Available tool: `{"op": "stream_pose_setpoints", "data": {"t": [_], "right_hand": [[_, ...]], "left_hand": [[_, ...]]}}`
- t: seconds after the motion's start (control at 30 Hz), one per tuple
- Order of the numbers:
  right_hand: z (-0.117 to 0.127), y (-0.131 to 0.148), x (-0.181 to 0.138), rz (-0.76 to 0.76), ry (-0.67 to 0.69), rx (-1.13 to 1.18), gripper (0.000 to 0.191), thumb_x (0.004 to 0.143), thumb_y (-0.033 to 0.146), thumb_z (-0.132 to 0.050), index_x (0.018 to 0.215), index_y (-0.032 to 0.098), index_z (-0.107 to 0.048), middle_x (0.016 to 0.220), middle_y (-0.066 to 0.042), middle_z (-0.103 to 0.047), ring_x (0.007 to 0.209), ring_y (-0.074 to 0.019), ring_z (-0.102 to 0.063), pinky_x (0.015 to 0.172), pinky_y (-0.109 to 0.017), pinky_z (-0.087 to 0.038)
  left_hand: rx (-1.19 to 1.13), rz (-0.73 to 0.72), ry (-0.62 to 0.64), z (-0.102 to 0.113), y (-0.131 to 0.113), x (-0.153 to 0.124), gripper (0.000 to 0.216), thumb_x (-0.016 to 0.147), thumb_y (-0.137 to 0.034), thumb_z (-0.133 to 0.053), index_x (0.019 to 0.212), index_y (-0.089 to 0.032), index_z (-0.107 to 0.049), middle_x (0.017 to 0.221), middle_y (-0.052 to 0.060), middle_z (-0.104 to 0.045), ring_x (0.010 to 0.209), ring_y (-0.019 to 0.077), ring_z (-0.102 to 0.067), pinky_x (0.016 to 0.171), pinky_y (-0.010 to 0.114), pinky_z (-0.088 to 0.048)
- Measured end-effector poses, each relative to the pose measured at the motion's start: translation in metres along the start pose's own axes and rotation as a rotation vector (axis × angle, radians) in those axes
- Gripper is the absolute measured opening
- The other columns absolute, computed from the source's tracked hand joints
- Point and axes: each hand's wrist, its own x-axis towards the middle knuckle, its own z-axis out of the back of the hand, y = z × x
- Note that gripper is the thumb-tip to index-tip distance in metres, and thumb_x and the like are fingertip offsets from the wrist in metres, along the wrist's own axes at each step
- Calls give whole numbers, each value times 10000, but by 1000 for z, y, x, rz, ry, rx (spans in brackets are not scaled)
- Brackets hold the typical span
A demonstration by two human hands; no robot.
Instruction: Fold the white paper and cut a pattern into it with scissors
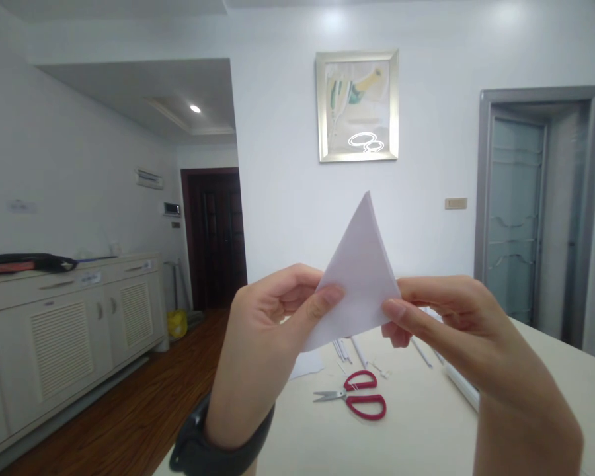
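I hold a white sheet of paper folded into a triangle (361, 271) up in front of me, above the table. My left hand (272, 317) pinches its lower left part between thumb and fingers; a dark watch band sits on that wrist. My right hand (446, 311) pinches the lower right corner the same way. The triangle's tip points upward.
Under my hands is a cream table (416, 423) with red-handled scissors (359, 395), thin white paper strips (350, 349) and a white scrap (307, 363). A white sideboard (69, 324) lines the left wall; a yellow object (177, 324) sits on the wooden floor.
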Motion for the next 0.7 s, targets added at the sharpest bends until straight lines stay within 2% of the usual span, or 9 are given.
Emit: {"op": "stream_pose_setpoints", "data": {"t": [0.17, 0.3, 0.4, 0.5, 0.7], "right_hand": [[0, 0, -4, 12, -38, 34, 327, 923, 328, -550, 629, 193, -595, 571, 40, -557, 549, -83, -512, 510, -184, -386], [-3, -3, -4, 21, -152, 109, 312, 914, 298, -574, 620, 194, -598, 575, 43, -565, 567, -76, -530, 524, -157, -407], [-5, -4, -3, 18, -179, 138, 307, 912, 297, -576, 626, 191, -611, 574, 36, -572, 568, -80, -532, 528, -158, -420], [-5, -3, -2, 7, -173, 138, 316, 910, 298, -579, 617, 183, -612, 571, 26, -578, 564, -86, -531, 529, -167, -425], [-5, -3, -3, 25, -192, 151, 307, 905, 283, -588, 613, 189, -602, 566, 30, -560, 558, -88, -527, 515, -174, -416]], "left_hand": [[-93, 47, 26, 2, 0, -2, 40, 781, -260, -703, 811, -271, -727, 749, -45, -746, 556, 72, -626, 461, 109, -455], [-115, 118, 88, 4, -3, -3, 40, 787, -240, -699, 820, -226, -717, 732, -26, -744, 609, 103, -680, 557, 134, -531], [-118, 112, 98, 3, -6, -3, 42, 805, -215, -681, 827, -207, -716, 724, -22, -747, 604, 97, -695, 591, 122, -543], [-110, 100, 86, 2, -7, -3, 40, 810, -200, -675, 821, -210, -713, 720, -28, -750, 548, 80, -685, 544, 102, -528], [-27, 107, 90, 4, -8, -4, 56, 819, -253, -664, 797, -209, -691, 539, -36, -685, 405, 68, -611, 416, 100, -459]]}}
